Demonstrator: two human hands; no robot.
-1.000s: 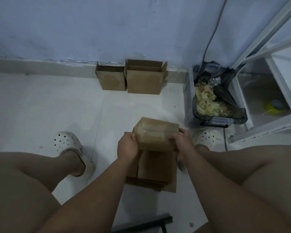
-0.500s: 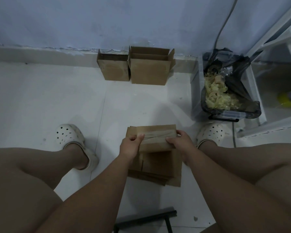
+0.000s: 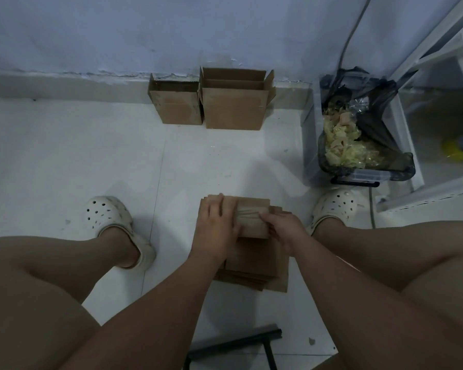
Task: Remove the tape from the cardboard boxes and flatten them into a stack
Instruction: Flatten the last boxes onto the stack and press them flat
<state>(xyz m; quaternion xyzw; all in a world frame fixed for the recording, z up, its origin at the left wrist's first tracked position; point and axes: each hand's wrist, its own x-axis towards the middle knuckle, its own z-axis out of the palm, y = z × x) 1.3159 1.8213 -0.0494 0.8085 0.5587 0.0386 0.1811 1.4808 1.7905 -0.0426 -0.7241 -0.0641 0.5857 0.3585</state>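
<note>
Flattening looks like the step in hand. Our left hand (image 3: pixel 216 226) presses flat-fingered on the collapsed box (image 3: pixel 253 222) atop the stack (image 3: pixel 255 265) on the floor, and our right hand (image 3: pixel 285 232) pinches its edge. Next we likely need to lift an end of the tape (image 3: pixel 247 212).

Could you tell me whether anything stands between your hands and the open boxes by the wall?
Nothing visible: only white tiled floor lies between the left hand, right hand and both open brown cardboard boxes.

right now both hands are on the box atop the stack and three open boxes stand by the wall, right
Head view shows two open boxes, not three. Left hand and right hand are on the box atop the stack.
</note>
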